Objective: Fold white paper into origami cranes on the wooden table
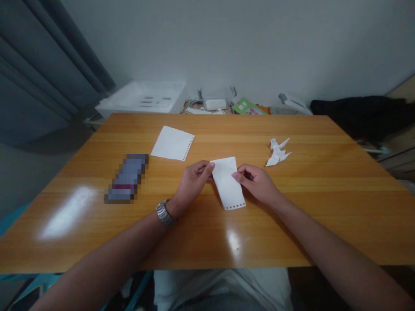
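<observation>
A folded white paper sheet (pixel 228 185) with punched holes along its near edge lies on the wooden table (pixel 207 233) in the middle. My left hand (pixel 193 183), with a metal watch on the wrist, pinches the paper's left edge. My right hand (pixel 256 181) pinches its right edge with fingers curled. Both hands rest on the tabletop.
A second white sheet (pixel 173 143) with a punched edge lies farther back on the left. A folded white paper crane (pixel 278 152) sits to the right. A blurred-out flat object (pixel 127 178) lies at the left. Behind the table stand a white box (pixel 145 98), cables and a dark cloth (pixel 359 113).
</observation>
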Demonstrator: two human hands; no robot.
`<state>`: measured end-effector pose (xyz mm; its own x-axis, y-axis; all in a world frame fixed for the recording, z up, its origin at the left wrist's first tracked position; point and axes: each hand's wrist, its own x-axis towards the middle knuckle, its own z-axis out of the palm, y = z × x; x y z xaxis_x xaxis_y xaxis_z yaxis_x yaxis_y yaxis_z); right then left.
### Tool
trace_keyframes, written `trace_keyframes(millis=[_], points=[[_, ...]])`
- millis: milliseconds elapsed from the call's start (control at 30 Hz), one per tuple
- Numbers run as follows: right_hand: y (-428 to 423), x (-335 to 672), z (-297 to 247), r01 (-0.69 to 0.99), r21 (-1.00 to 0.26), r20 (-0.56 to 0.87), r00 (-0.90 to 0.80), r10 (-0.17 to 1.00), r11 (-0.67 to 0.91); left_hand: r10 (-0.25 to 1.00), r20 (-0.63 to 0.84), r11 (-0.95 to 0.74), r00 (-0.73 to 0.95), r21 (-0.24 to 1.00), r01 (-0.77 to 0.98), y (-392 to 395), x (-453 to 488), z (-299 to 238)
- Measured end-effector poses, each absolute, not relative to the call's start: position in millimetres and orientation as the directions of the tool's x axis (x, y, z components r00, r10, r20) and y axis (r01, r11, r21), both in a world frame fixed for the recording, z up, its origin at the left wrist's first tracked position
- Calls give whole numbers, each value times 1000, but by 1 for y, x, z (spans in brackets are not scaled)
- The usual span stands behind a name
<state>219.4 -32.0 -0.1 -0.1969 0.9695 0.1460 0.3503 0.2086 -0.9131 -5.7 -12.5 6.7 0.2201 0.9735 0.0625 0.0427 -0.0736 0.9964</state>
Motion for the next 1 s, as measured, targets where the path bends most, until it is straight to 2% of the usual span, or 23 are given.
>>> trace_keyframes(millis=[233, 367, 500, 1000], points=[[-34, 218, 2, 344, -915, 132, -239, 962, 211, 979, 86, -100, 185, 993, 67, -13, -8, 17], [-32, 219, 2, 332, -920, 148, -196, 969, 207, 975, 35, -33, 220, 999, -12, -14, -6, 15], [-30, 222, 2, 316, -926, 179, -113, 977, 206, 959, -32, 32, 283, 999, 5, -14, -6, 10], [-31, 221, 6, 331, -922, 184, -82, 979, 201, 951, -40, 25, 306, 998, 52, -16, -3, 5]])
